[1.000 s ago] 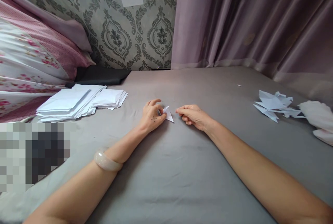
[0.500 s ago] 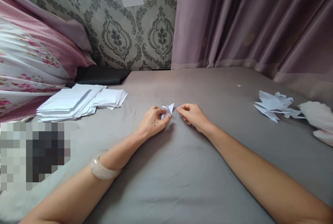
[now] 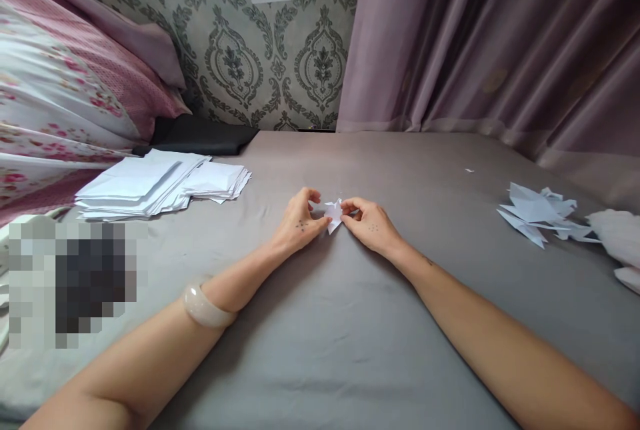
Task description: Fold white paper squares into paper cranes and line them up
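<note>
A small folded white paper piece, an origami figure with pointed tips (image 3: 333,214), is between my two hands above the grey sheet. My right hand (image 3: 371,224) pinches its right edge between thumb and fingers. On the other side, the thumb tip of my left hand (image 3: 296,222) touches or nearly touches the paper's left edge. The fingers of that hand are curved and apart from the thumb, with a gap between them. Part of the paper's right side is hidden by my right fingertips.
Stacks of white paper sheets (image 3: 127,180) and smaller squares (image 3: 217,180) lie at left, before a black folded item (image 3: 200,135). Several folded paper figures (image 3: 537,207) lie at right beside pale cloth (image 3: 617,233). A tiny scrap (image 3: 469,171) lies farther back.
My right hand has come in and taken hold of the folded paper. The paper has turned, a point now facing down. My left fingers have opened away from it. The view has shifted slightly.
</note>
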Demonstrator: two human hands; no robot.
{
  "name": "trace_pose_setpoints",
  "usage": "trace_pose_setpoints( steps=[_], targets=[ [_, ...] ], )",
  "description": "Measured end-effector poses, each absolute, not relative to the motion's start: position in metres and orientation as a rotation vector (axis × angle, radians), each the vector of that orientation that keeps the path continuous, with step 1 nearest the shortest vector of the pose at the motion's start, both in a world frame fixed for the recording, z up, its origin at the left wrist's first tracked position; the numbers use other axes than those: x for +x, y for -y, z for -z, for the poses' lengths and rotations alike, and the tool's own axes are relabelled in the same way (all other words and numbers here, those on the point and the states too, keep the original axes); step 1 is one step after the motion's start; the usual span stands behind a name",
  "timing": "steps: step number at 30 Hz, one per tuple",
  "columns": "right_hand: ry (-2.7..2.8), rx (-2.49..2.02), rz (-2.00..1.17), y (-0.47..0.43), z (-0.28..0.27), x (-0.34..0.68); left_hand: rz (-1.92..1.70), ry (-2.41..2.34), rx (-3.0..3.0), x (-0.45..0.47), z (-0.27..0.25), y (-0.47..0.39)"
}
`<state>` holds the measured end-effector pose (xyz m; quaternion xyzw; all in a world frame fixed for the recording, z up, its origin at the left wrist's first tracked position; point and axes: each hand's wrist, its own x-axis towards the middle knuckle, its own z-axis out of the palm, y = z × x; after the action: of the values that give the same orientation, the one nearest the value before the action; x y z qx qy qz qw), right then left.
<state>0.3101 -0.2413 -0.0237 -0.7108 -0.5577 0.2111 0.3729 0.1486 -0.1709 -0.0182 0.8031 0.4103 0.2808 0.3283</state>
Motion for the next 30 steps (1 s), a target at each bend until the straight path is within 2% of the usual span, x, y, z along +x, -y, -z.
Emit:
trace_pose_setpoints(
  steps=[6,30],
  targets=[
    [1.51,-1.786,-0.535,0.242,0.022,0.308,-0.685,-0.785,2.074,0.158,0.035,0.155],
    [1.447,-1.85,-0.466,0.249,0.016,0.298,-0.691,-0.887,2.223,0.157,0.026,0.165]
  ],
)
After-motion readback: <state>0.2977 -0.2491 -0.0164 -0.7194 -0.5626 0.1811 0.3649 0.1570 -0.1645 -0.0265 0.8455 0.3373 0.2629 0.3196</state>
